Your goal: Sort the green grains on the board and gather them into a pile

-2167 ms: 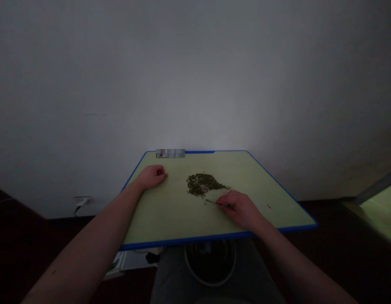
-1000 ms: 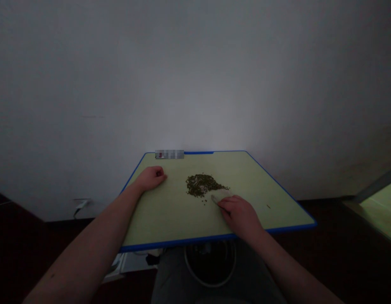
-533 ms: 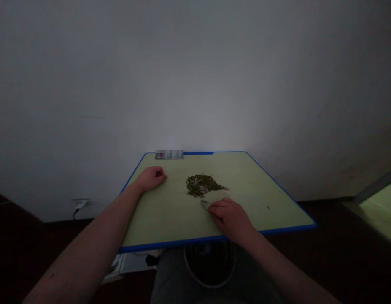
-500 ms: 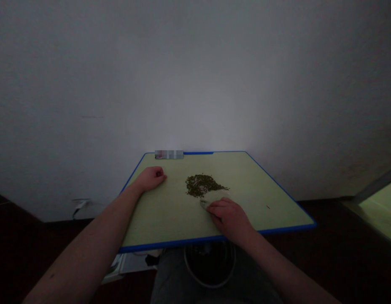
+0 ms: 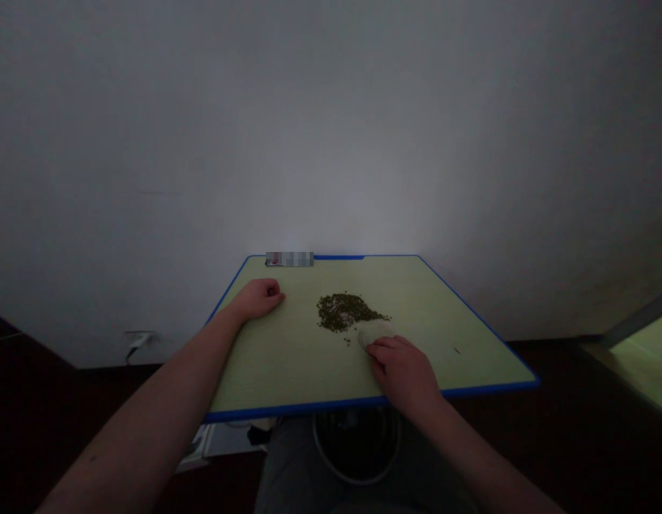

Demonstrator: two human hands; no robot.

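A loose pile of small dark green grains (image 5: 344, 312) lies on the middle of a pale yellow-green board table (image 5: 298, 371) with a blue rim. My right hand (image 5: 405, 368) is at the pile's near right side, its fingers pinching a pale, see-through piece (image 5: 365, 337) that looks like thin plastic; its full shape is hard to make out. A few grains lie apart from the pile, just left of that piece. To the left of the grains, my left hand (image 5: 258, 298) rests on the board with its fingers loosely curled, and I see nothing in it.
Below the near edge a round pot or bucket (image 5: 357, 450) stands between my legs. A blurred-out flat object (image 5: 289, 259) lies at the far left edge. One dark sliver (image 5: 456, 350) is on the board's right side. Behind stands a wall (image 5: 331, 143) with a plugged-in cord (image 5: 135, 346).
My right hand has moved a little to the right with the see-through piece, and a few loose grains now show where it was. The left hand stays in place.
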